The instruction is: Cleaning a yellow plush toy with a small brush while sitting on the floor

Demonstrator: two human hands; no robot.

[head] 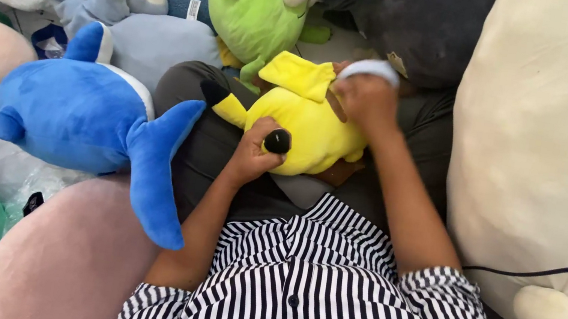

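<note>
Right now I'm brushing the yellow plush toy on my lap, left hand closed around its black-tipped ear, right hand gripping a white brush; next needs steady strokes.

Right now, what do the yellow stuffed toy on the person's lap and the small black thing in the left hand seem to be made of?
The yellow stuffed toy with black-tipped ear looks like soft plush fabric: matte, fuzzy, dented under the right hand. The small black rounded object pinched in the left hand looks hard and smooth, probably plastic, judging by a faint sheen; too little shows to be sure.
</note>
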